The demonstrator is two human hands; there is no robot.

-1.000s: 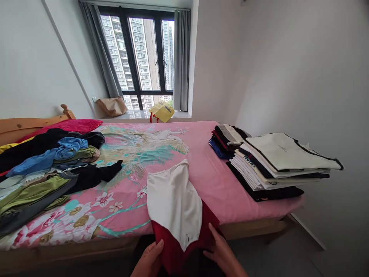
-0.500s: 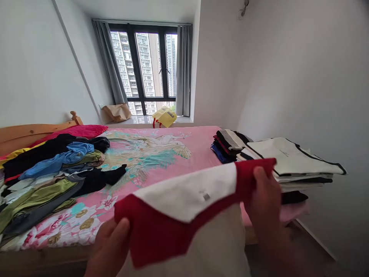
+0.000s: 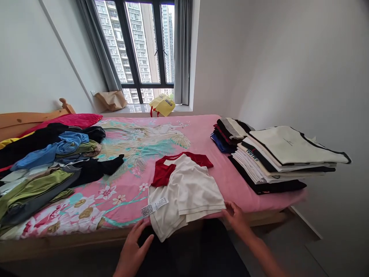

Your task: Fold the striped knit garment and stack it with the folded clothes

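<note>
Red-and-white T-shirt point(image 3: 184, 188) is lying flat on the pink floral bedsheet point(image 3: 129, 150), lower centre of the frame, red sleeves and collar pointing toward the window, hem hanging slightly over the near bed edge. A care label is sticking out at its lower left corner.

Right hand point(image 3: 236, 216) is resting at the shirt's lower right corner, fingertips touching or pinching the hem; grip looks light, fingers partly curled, and a firm hold cannot be told. Left hand point(image 3: 133, 250) is hovering open below the bed edge, lower centre-left, fingers spread, holding nothing, just short of the shirt's lower left corner.

Pile of unfolded clothes point(image 3: 49, 165) is sprawling at the left of the frame. Stack of folded shirts point(image 3: 276, 161) is sitting at the right, near the bed corner, with a smaller folded stack point(image 3: 227, 134) just behind it. Yellow bag point(image 3: 162, 104) is standing on the sill, upper centre.

Judgement: the shirt is being spread and squared for folding; no fold is made yet. The next move calls for both hands on the hem corners, smoothing out the wrinkles, then bringing one side across evenly.
</note>
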